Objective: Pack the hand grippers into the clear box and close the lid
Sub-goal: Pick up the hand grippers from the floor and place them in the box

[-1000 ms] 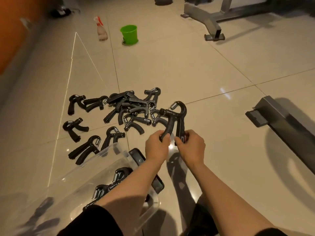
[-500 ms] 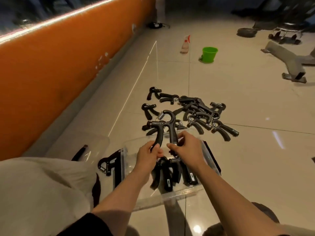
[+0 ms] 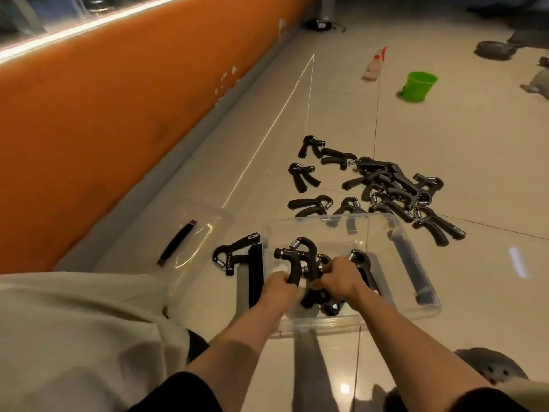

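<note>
Placement of one hand gripper (image 3: pixel 297 258) into the clear box (image 3: pixel 421 311) is judged to be the step in hand. It would be done well if the piece were lowered with its handles lying the same way as those already inside, tucked close against them, so that room is kept for the many that remain and the lid can later sit flat.

At the left of the frame, beside the orange wall (image 3: pixel 89 129), the clear lid (image 3: pixel 205 230) is seen lying on the floor (image 3: pixel 445 144), apart from the box. Just right of it, one stray gripper (image 3: pixel 234 257) lies outside the box, touching or nearly touching its left wall.

At lower centre, the left hand (image 3: pixel 279 285) is seen with its grip curled tight around the lower end of one handle of the held piece, whose spring end points up and away. The right hand (image 3: pixel 338 282) is closed over the other handle, low in the box; whether it also presses the packed grippers (image 3: pixel 361 263) beneath cannot be told, since the fingers are hidden.

Toward the right and above the box, the loose pile of grippers (image 3: pixel 392 185) is spread on the floor, well apart from the hands. Farther up and right, a spray bottle (image 3: pixel 375 65) and a green bucket (image 3: pixel 417 86) are seen.
</note>
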Demonstrator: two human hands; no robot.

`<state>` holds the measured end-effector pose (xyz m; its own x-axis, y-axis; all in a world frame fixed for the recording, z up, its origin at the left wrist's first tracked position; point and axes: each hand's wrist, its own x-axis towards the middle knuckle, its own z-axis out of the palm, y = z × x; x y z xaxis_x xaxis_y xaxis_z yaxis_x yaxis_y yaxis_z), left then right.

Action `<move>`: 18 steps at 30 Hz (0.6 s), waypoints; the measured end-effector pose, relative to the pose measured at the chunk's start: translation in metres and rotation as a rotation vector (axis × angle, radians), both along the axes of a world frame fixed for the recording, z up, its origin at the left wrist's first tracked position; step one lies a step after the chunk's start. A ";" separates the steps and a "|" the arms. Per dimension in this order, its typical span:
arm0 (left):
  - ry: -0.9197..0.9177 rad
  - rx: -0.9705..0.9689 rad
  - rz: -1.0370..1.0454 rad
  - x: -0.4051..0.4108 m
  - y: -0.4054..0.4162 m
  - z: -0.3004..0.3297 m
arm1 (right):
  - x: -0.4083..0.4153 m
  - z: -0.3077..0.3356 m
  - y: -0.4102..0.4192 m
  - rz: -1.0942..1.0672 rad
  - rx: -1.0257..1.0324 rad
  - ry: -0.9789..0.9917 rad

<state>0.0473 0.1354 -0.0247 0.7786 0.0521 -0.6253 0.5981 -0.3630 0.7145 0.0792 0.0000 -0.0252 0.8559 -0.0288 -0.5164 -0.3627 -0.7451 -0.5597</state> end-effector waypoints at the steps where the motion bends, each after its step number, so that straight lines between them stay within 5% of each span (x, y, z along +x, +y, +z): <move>1: -0.012 0.011 -0.025 0.001 -0.002 -0.001 | 0.000 -0.005 -0.002 -0.005 -0.021 0.017; 7: -0.483 0.426 -0.044 -0.003 0.023 -0.003 | 0.007 -0.030 -0.007 0.025 -0.120 0.090; 18: -0.543 0.586 -0.372 0.003 0.040 -0.040 | 0.022 -0.065 0.016 0.037 -0.197 0.071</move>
